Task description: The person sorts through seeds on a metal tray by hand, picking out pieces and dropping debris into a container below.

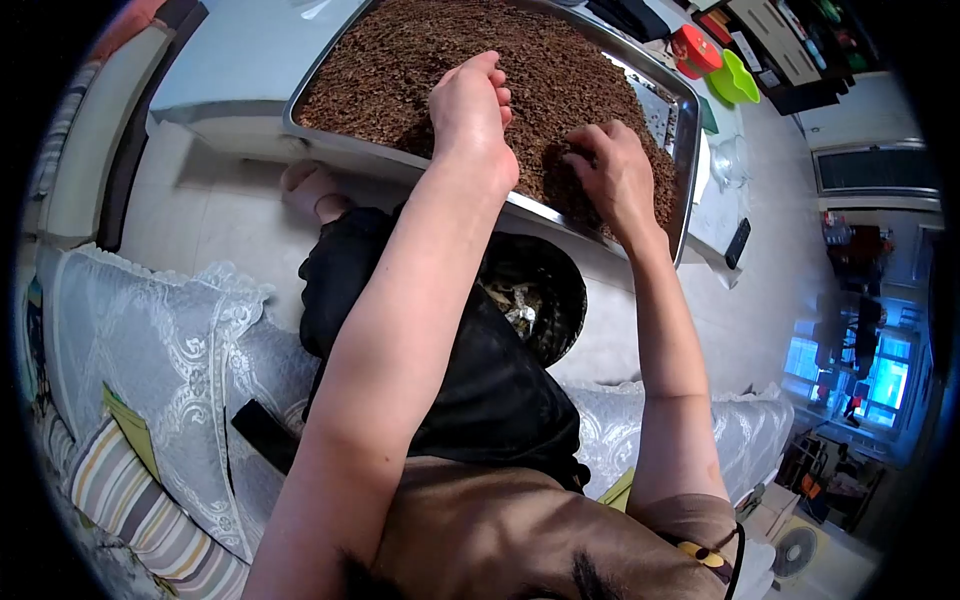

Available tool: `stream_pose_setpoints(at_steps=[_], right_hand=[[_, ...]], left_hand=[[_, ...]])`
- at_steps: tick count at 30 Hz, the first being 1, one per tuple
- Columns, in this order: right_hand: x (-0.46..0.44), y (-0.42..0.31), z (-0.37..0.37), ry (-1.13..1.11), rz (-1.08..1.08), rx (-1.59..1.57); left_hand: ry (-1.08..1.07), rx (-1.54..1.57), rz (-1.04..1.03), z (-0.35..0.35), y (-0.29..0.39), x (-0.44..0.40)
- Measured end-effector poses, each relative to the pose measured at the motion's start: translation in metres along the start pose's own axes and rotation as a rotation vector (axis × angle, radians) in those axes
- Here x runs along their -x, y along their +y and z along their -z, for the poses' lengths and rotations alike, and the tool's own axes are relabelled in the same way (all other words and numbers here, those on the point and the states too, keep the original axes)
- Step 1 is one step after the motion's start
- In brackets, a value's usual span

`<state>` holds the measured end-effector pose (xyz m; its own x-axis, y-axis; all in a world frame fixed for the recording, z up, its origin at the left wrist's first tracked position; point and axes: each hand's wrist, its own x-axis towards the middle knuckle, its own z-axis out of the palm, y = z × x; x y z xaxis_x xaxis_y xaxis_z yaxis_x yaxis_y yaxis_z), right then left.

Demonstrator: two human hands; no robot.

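Note:
A large metal tray holds a thick, uneven layer of brown, crumbly dried material. My left hand is over the front middle of this layer, seen from its back and wrist side. Its fingers curl inward; what they hold, if anything, is hidden. Farther right, my right hand rests at the brown material with bent fingers. A dark gap shows between its thumb and fingers, and I see nothing gripped there. The bare metal bottom shows at the tray's right side.
Below the tray, a black bin with scraps inside stands by my legs. A red container, a lime green bowl, a clear glass vessel and a black remote lie to the right. Lace-covered seating surrounds me.

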<state>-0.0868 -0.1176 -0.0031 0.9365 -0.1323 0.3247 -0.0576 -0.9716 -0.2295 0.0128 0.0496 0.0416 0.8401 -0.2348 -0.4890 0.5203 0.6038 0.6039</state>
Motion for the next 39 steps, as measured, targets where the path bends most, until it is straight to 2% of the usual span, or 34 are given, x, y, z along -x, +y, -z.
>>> stream_pose_setpoints(at_steps=[3, 6, 8, 10, 11, 14, 17, 20, 24, 28, 31, 34, 39], right_hand=[[-0.008, 0.001, -0.007, -0.060, 0.073, 0.096], [-0.009, 0.013, -0.009, -0.042, 0.033, 0.049], [-0.008, 0.022, -0.003, -0.074, -0.213, -0.154], [-0.009, 0.031, 0.000, -0.067, -0.471, -0.706], [-0.007, 0.036, 0.005, -0.082, -0.601, -0.875], [-0.004, 0.042, 0.013, -0.024, -0.776, -1.333], [-0.002, 0.033, 0.021, -0.024, -0.739, -1.568], [-0.005, 0.023, 0.018, 0.018, -0.710, -1.497], [-0.009, 0.004, 0.012, 0.101, -0.671, -1.220], [-0.008, -0.006, 0.017, 0.126, -0.631, -1.118], [-0.009, -0.002, 0.016, 0.103, -0.669, -1.188], [-0.010, 0.000, 0.017, 0.118, -0.754, -1.394], [-0.008, 0.004, 0.021, 0.094, -0.755, -1.407]], left_hand=[[-0.015, 0.003, -0.015, 0.001, 0.003, 0.001], [-0.028, -0.003, -0.025, 0.001, 0.004, 0.001], [-0.035, -0.014, -0.011, 0.000, 0.002, 0.001], [-0.071, -0.030, 0.017, -0.001, -0.004, 0.000], [-0.098, -0.050, 0.038, -0.001, -0.008, -0.001], [-0.223, -0.175, 0.087, -0.005, -0.020, 0.002], [-0.371, -0.364, 0.092, -0.008, -0.042, 0.001], [-0.403, -0.447, 0.097, -0.012, -0.061, 0.001], [-0.467, -0.495, 0.111, -0.011, -0.062, -0.002], [-0.469, -0.428, 0.163, -0.006, -0.068, -0.012], [-0.486, -0.415, 0.194, -0.007, -0.069, -0.014], [-0.504, -0.405, 0.207, -0.009, -0.069, -0.012], [-0.520, -0.313, 0.263, -0.009, -0.069, -0.012]])
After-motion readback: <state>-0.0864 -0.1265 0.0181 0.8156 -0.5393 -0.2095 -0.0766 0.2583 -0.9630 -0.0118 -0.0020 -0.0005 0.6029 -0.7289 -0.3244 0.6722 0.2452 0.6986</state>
